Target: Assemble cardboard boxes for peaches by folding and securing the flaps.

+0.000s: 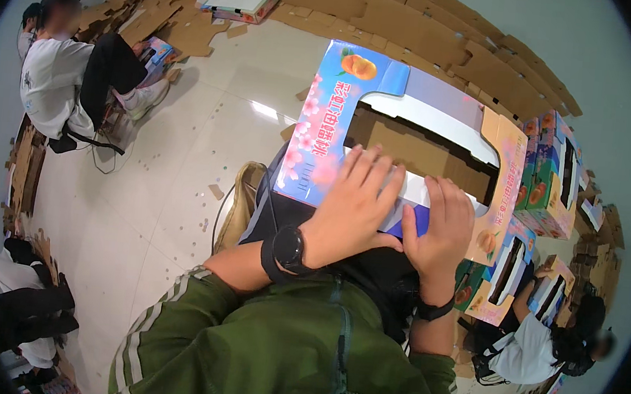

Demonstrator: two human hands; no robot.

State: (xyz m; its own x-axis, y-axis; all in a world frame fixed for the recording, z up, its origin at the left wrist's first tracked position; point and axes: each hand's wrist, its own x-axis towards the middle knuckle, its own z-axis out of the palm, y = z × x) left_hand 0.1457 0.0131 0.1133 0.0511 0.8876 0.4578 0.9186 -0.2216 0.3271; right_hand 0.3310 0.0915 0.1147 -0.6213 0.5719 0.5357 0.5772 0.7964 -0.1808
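A colourful cardboard carton (319,121) printed with peaches and pink blossoms lies across my lap. A wide cut-out in its upper panel shows bare brown board inside. My left hand (353,201) lies on the white strip along the cut-out's near edge, fingers stretched and slightly spread, their tips reaching over the edge. Beside it, my right hand (440,228) presses on the same strip (413,187), fingers close together and thumb apart. Both hands are open and flat against the board. The two thumbs nearly meet on the near side.
Similar printed cartons (553,178) stand at my right, and another carton (243,2) lies at the far wall. Flattened brown cardboard (393,18) lines that wall. People sit at the left (61,74) and right (532,355). Small scraps dot the tiled floor (169,213).
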